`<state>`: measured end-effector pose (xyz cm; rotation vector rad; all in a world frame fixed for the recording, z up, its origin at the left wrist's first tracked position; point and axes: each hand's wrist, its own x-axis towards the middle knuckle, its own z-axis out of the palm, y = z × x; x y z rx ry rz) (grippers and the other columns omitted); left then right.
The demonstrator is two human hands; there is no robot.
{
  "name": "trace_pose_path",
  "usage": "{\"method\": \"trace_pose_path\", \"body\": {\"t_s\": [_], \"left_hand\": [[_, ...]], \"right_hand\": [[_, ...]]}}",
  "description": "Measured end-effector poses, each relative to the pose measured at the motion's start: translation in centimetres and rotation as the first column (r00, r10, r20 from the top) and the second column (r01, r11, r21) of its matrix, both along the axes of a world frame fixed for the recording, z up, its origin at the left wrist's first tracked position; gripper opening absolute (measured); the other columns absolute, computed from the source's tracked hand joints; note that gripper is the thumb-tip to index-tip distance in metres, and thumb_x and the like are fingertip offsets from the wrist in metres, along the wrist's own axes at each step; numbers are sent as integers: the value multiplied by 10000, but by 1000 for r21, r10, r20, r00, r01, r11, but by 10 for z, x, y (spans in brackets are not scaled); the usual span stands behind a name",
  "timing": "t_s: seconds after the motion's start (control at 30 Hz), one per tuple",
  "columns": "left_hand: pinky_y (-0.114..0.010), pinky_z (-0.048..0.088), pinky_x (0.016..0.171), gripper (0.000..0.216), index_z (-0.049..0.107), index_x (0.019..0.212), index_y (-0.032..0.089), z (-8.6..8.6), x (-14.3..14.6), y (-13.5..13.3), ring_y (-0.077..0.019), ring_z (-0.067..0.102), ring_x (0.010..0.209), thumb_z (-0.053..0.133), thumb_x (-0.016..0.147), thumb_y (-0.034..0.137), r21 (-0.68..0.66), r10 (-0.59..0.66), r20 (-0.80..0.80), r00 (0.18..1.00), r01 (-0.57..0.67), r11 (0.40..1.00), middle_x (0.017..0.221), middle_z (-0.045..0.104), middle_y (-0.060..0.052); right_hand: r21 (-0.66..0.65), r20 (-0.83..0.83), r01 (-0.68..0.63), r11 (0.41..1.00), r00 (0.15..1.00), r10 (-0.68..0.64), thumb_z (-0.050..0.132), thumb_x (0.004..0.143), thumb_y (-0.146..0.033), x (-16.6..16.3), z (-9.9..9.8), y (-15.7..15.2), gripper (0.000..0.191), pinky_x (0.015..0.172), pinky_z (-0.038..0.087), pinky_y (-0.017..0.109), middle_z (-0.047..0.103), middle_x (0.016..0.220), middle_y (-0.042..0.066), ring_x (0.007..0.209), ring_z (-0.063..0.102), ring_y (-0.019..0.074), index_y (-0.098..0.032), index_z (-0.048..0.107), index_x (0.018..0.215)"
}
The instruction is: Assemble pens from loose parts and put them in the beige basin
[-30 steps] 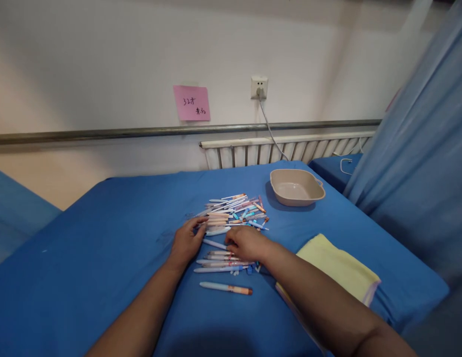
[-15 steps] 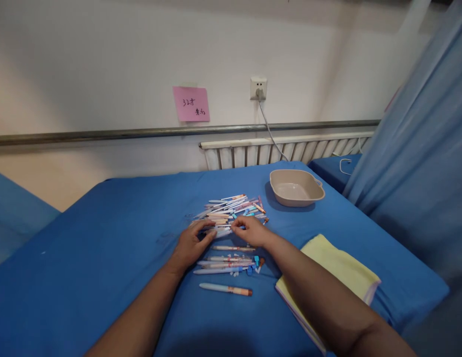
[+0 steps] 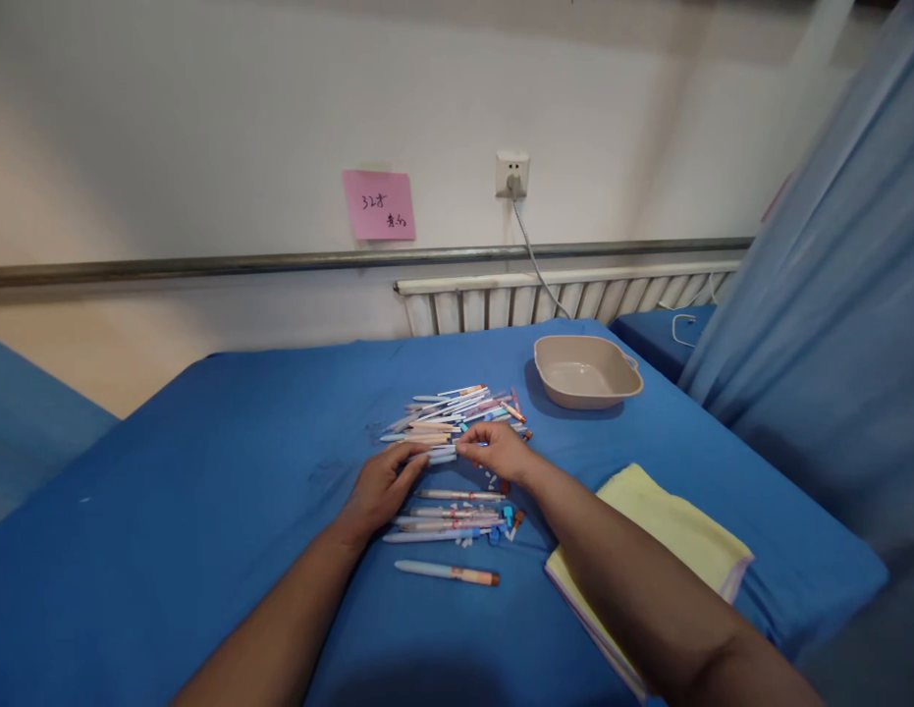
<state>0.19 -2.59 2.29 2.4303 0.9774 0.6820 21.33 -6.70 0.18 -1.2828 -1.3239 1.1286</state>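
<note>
My left hand (image 3: 383,481) is closed on a pale pen barrel (image 3: 443,456), thumb and fingers pinching its left part. At the barrel's right end, my right hand (image 3: 497,452) has thumb and fingertips pressed together on a thin white pen refill (image 3: 458,446), partly hidden by the fingers. Just beyond both hands lies a heap of pens (image 3: 457,407) and loose parts. Nearer to me rests a row of pens (image 3: 446,525) with blue and brown end pieces and small white bits beside them. A single pale blue pen (image 3: 446,571) with a brown end lies closest.
A beige plastic basin (image 3: 587,373) stands at the back right of the blue-covered table (image 3: 228,471). A folded yellow cloth (image 3: 663,520) lies under my right forearm. Behind are a metal rail (image 3: 280,264), a radiator and a plugged socket (image 3: 512,175). Blue curtain (image 3: 832,255) hangs at right.
My right fingers have shifted slightly at the barrel's end, and my left hand stays nearly in place. More of the white bits and a brown end piece under my right wrist now show.
</note>
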Motion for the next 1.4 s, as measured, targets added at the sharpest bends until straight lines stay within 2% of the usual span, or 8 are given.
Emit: {"method": "trace_pose_path", "body": {"t_s": [0.1, 0.23, 0.47, 0.63, 0.8, 0.87, 1.03, 1.4], "left_hand": [[-299, 476, 811, 319, 651, 905, 212, -1, 0, 0, -191, 630, 873, 395, 886, 402, -32, 15, -10, 1000, -16, 999, 901, 696, -34], [-342, 478, 848, 394, 565, 1133, 192, -3, 1, 0, -206, 616, 927, 545, 803, 405, -21, 34, 93, 995, -32, 999, 1054, 658, -68], [-318, 505, 733, 344, 620, 994, 200, 1, 2, -3, -187, 637, 725, 408, 869, 441, -156, 103, 67, 992, -92, 984, 741, 683, -16], [-312, 498, 791, 454, 558, 1133, 163, -2, 3, -1, -192, 639, 847, 574, 770, 435, -136, 104, 197, 975, -78, 988, 947, 682, -63], [-290, 502, 639, 383, 582, 1097, 178, -5, -1, 2, -165, 628, 646, 414, 867, 433, -181, 185, 121, 975, -162, 970, 755, 674, -23], [-292, 504, 639, 395, 564, 1131, 181, -5, -2, 3, -168, 634, 665, 424, 862, 434, -189, 188, 126, 974, -162, 969, 802, 682, -32], [-348, 516, 771, 429, 556, 1127, 175, -9, 1, 4, -195, 647, 808, 572, 765, 405, -170, 90, 162, 983, -62, 984, 969, 681, -70], [-320, 504, 766, 356, 632, 984, 181, 3, -3, 1, -187, 633, 779, 523, 804, 469, -17, 272, 223, 936, -275, 961, 893, 689, -44]], "right_hand": [[71, 52, 5, 997, 999, -9, 642, 676, -333, 1, -3, 1, 182, 544, 419, 220, 613, 651, -15, 561, 527, 103, -158, 624, 722], [105, 89, 22, 994, 996, -31, 640, 683, -325, 3, -2, 2, 180, 579, 424, 226, 634, 683, -3, 618, 542, 115, -153, 642, 737], [113, 87, 21, 993, 996, -31, 625, 699, -314, 3, 1, 0, 166, 585, 426, 227, 640, 690, -2, 623, 548, 116, -154, 641, 739], [142, 126, 46, 989, 990, -65, 619, 701, -299, 5, -1, 2, 151, 650, 442, 249, 654, 707, 5, 670, 575, 132, -156, 651, 734], [137, 102, 40, 990, 993, -54, 622, 696, -323, 6, -3, 3, 179, 612, 437, 245, 647, 696, 7, 645, 564, 131, -152, 650, 742], [141, 93, 42, 989, 994, -55, 624, 693, -324, 7, -4, 3, 178, 614, 436, 245, 646, 697, 6, 646, 562, 129, -152, 648, 735], [140, 86, 73, 987, 993, -86, 620, 691, -326, 9, -7, 6, 178, 614, 434, 242, 636, 679, 0, 637, 556, 125, -152, 641, 719], [151, 180, 92, 984, 976, -119, 611, 719, -330, 12, -13, 9, 173, 637, 451, 250, 652, 689, -4, 661, 581, 135, -160, 645, 717]]}}
